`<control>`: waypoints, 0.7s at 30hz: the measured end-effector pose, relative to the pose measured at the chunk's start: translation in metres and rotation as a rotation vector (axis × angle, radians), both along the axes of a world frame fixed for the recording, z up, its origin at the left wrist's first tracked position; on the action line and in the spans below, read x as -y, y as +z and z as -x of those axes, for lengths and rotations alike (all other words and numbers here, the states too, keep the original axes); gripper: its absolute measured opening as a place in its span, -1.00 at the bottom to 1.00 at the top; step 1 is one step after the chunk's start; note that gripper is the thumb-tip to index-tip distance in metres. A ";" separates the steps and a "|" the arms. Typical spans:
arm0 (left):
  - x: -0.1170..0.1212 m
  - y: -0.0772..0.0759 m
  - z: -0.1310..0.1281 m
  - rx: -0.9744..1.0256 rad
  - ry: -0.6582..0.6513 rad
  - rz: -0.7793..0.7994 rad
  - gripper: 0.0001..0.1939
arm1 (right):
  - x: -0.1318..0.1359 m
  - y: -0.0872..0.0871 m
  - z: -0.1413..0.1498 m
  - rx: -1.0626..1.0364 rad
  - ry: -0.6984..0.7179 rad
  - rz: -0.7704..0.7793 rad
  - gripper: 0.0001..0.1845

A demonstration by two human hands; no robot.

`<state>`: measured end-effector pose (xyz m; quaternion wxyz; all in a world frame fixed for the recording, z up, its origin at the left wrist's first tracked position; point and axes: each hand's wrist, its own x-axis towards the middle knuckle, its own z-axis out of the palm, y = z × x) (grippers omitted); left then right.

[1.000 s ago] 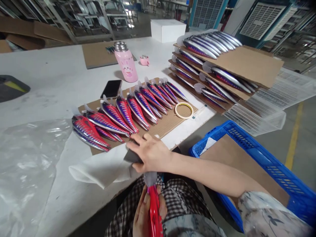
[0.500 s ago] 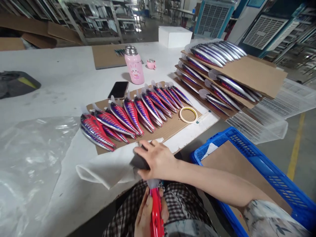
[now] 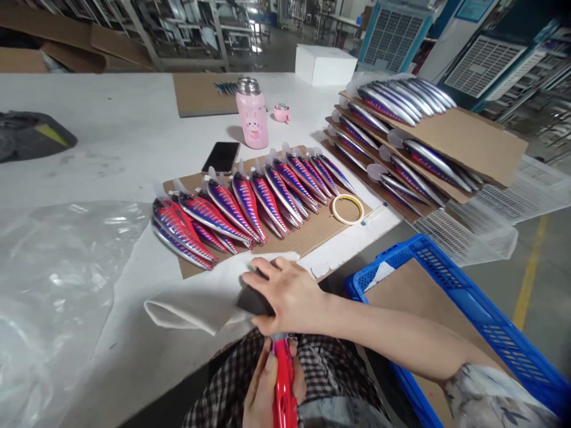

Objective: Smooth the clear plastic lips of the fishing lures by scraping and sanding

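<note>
Holding a partly covered dark pad (image 3: 255, 301) in right hand (image 3: 292, 295) at tabletop's (image 3: 134, 169) near edge, bottom-cropped red lure (image 3: 284, 386) in left hand (image 3: 260, 393).

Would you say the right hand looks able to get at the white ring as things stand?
Probably yes: nothing lies over the white ring, and the way from the right hand looks free, though the dark block in its grip might hinder it.

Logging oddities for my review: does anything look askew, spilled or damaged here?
Nothing looks spilled. Below the pale ring, the near edge of the white table looks ragged, perhaps chipped. The stacked cardboard sheets sit unevenly and jut past the edge.
</note>
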<state>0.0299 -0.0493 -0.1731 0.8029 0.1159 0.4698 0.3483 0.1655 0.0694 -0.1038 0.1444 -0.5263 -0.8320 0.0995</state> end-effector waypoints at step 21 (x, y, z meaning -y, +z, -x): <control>0.000 -0.006 -0.001 0.080 0.102 -0.024 -0.65 | -0.002 0.000 0.001 0.014 0.052 -0.026 -0.36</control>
